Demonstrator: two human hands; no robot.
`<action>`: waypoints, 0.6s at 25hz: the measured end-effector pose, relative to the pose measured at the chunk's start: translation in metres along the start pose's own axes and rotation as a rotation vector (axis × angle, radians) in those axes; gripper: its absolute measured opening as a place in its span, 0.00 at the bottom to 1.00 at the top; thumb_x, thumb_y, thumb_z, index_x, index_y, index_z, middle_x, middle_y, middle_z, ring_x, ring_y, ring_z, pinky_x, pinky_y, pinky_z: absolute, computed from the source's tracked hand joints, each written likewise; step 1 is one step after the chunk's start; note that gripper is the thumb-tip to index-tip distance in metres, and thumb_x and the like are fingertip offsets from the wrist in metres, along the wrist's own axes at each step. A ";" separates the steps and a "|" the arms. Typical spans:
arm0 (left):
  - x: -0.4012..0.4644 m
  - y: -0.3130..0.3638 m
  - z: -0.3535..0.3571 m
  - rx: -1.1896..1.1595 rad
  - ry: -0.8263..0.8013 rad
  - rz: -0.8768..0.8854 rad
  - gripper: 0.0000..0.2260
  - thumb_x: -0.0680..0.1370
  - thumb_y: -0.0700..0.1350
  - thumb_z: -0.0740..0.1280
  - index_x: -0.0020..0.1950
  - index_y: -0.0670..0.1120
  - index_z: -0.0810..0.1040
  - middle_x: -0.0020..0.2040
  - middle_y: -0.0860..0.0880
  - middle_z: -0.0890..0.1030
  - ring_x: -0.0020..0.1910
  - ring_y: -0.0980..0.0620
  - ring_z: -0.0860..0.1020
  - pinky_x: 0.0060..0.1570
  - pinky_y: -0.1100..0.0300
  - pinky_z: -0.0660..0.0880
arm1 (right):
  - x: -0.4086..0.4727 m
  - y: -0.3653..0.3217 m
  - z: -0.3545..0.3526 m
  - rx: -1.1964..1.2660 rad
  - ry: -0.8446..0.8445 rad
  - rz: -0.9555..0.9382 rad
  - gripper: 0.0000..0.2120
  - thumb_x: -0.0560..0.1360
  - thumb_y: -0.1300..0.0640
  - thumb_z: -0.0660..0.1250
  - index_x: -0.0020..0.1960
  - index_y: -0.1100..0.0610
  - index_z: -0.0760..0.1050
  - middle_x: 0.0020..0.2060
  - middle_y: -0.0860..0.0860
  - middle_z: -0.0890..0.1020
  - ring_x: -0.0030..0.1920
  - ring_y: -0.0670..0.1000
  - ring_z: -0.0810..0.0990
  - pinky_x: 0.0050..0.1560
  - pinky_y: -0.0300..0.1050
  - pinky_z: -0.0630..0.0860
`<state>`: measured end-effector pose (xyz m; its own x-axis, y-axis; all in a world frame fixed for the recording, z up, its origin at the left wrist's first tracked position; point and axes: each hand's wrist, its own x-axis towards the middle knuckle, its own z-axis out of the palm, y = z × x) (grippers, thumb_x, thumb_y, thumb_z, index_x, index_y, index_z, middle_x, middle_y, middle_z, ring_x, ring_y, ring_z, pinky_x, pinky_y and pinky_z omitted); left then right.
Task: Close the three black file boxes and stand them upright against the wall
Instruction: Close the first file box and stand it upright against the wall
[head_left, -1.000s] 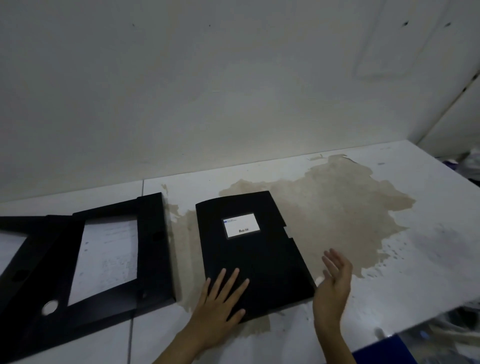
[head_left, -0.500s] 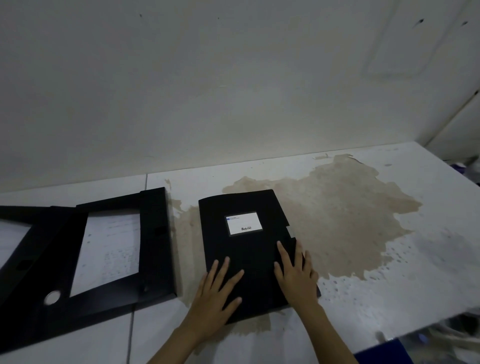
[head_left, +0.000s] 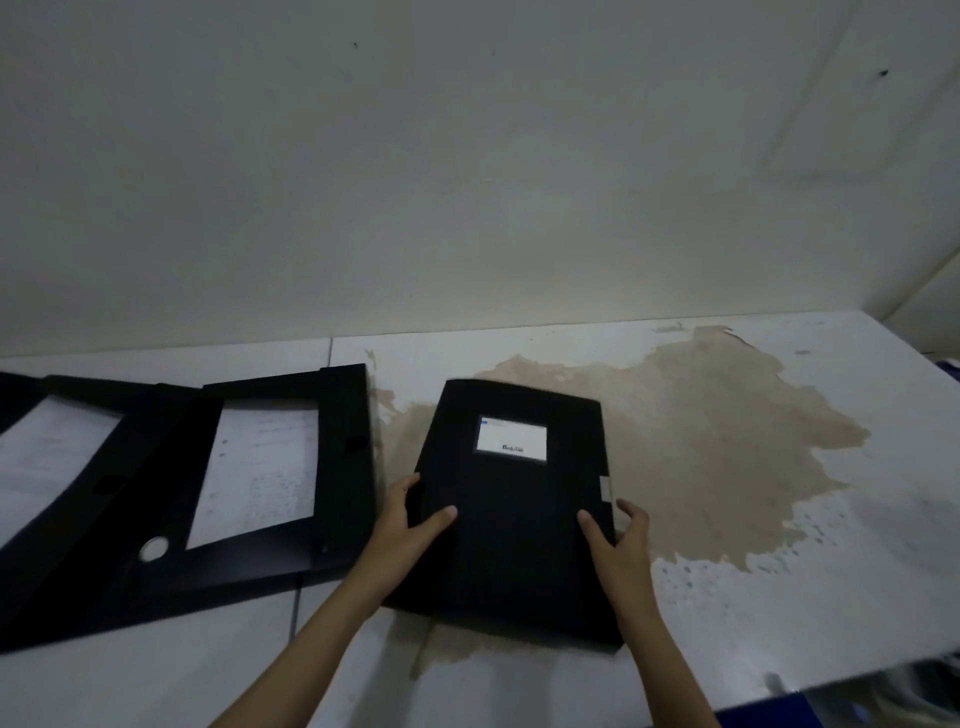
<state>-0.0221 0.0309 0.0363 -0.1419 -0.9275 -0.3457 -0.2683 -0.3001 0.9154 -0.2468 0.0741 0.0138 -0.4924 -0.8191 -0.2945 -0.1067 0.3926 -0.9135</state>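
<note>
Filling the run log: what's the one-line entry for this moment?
left hand: grips closed file box left edge | right hand: grips right edge | box: flat on table | open boxes: untouched

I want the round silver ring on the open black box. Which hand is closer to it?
Left. The left hand grips the closed black file box beside the round silver ring; the right hand holds its far edge.

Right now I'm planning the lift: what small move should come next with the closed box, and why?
Probably tip the closed file box up onto an edge toward the wall: the left hand and right hand grip its sides, and it is not yet upright.
</note>
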 end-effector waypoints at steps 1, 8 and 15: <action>-0.001 0.006 -0.008 -0.021 0.051 0.031 0.28 0.74 0.48 0.67 0.70 0.51 0.59 0.69 0.48 0.66 0.59 0.54 0.67 0.57 0.59 0.66 | -0.004 -0.011 0.005 0.036 -0.001 -0.038 0.24 0.74 0.52 0.65 0.66 0.51 0.58 0.59 0.59 0.73 0.55 0.58 0.76 0.55 0.54 0.77; -0.030 0.038 -0.121 -0.263 0.499 0.174 0.21 0.75 0.45 0.65 0.66 0.50 0.64 0.62 0.49 0.71 0.53 0.55 0.75 0.47 0.62 0.71 | -0.033 -0.106 0.090 0.131 -0.194 -0.354 0.20 0.74 0.51 0.65 0.63 0.48 0.62 0.52 0.49 0.73 0.50 0.48 0.77 0.42 0.40 0.76; -0.130 -0.011 -0.281 -0.442 0.821 0.050 0.20 0.76 0.50 0.63 0.66 0.47 0.66 0.55 0.49 0.76 0.47 0.55 0.77 0.42 0.62 0.72 | -0.130 -0.139 0.251 0.130 -0.514 -0.466 0.16 0.74 0.52 0.65 0.59 0.44 0.65 0.55 0.47 0.75 0.54 0.48 0.76 0.53 0.48 0.77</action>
<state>0.2668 0.0926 0.1295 0.6195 -0.7581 -0.2037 0.1303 -0.1565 0.9790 0.0485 0.0210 0.1086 0.0529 -0.9962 0.0698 -0.0872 -0.0742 -0.9934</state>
